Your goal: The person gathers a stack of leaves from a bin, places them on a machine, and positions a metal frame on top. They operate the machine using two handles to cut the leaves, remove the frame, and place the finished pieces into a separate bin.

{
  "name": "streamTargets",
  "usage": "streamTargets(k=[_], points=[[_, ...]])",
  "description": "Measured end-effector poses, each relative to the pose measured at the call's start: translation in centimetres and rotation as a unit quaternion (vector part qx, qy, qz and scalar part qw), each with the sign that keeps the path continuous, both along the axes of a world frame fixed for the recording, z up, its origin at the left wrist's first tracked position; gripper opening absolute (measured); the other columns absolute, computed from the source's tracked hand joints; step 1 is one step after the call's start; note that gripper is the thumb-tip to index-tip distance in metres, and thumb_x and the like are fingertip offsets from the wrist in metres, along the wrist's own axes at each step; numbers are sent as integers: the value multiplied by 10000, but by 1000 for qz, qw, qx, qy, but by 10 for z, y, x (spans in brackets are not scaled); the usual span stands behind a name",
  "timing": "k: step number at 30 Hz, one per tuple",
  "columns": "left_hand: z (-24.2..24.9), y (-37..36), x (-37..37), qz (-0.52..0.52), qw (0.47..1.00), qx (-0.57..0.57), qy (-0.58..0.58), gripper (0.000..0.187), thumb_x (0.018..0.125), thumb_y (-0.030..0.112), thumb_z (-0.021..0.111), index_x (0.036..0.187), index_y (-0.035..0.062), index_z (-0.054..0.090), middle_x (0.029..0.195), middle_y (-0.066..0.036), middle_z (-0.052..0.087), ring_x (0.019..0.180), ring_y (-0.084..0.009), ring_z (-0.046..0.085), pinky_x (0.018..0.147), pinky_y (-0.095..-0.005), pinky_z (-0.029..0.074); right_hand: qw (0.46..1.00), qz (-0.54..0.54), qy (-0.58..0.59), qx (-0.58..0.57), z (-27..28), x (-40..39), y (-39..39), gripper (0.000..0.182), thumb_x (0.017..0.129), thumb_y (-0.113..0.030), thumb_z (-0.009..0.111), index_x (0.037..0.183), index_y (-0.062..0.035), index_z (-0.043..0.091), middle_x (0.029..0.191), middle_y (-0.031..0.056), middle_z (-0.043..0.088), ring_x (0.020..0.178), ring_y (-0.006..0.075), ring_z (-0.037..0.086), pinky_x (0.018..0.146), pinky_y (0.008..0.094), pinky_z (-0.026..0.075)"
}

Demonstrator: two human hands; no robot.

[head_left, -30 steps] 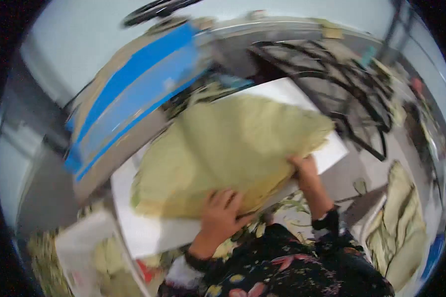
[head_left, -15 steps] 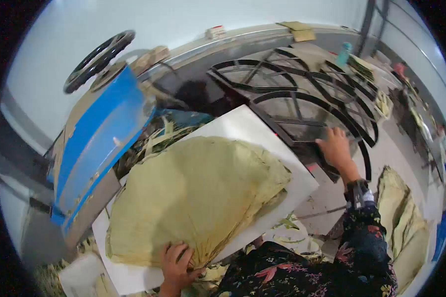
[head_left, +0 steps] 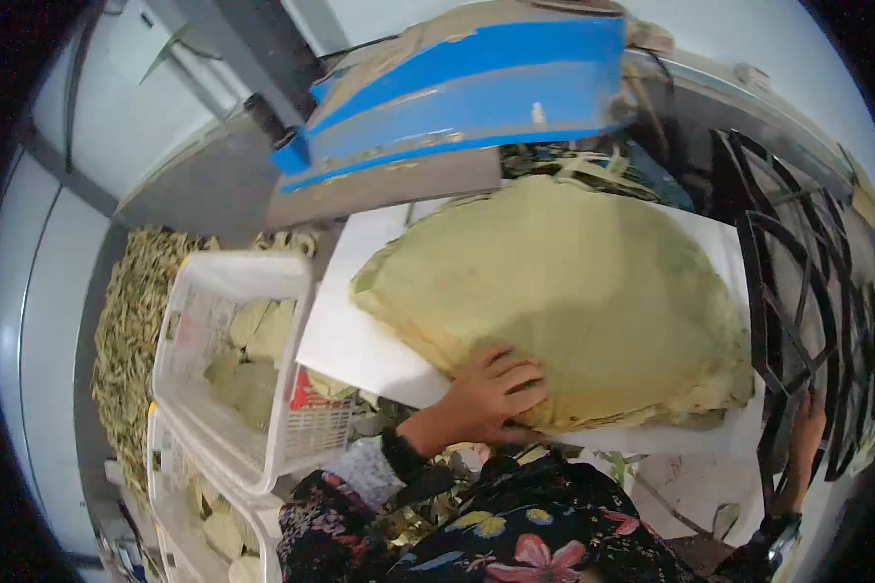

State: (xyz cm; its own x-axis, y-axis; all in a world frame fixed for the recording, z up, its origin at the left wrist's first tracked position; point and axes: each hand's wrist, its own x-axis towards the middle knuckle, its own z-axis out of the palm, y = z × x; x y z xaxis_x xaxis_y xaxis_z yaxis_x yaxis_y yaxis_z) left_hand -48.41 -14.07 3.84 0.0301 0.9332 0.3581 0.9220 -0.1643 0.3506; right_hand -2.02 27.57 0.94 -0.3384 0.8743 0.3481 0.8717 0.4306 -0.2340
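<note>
A thick stack of large, pale green, fan-shaped dried leaves lies on a white board. My left hand is at its near edge, fingers bent over the top leaf and the thumb low by the rim, closed on the stack. Far to the right, my right hand is beside the black curved metal frames. That hand shows edge-on and narrow, so whether its fingers grip a frame bar cannot be made out.
A blue-sided machine stands behind the board. White plastic crates with cut leaf pieces are at left, beside a heap of leaf scraps. More scraps lie below the board.
My view has swung left, bringing the crates into sight and shifting the frames to the right edge. My left hand stays at the stack's near edge; my right hand stays by the frames.
</note>
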Motion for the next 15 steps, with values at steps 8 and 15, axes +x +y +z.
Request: streamTargets(k=[8,15], points=[[-10,-7,-2,-11,999,42,-18,587,658,455,709,1112,117,555,1133,-100,529,1106,-305,506,981,-505,335,960,228,-19,-159,120,-224,-156,241,900,-139,498,1059,39,532,805,260,585,719,409,583,643,384,452],[-21,-9,-2,5,999,5,-35,535,709,423,671,1110,93,541,1191,-128,511,1115,-320,500,955,-481,370,915,354,-156,-118,118,-339,-200,270,906,-241,519,1074,-31,549,782,241,602,751,424,587,602,458,450]])
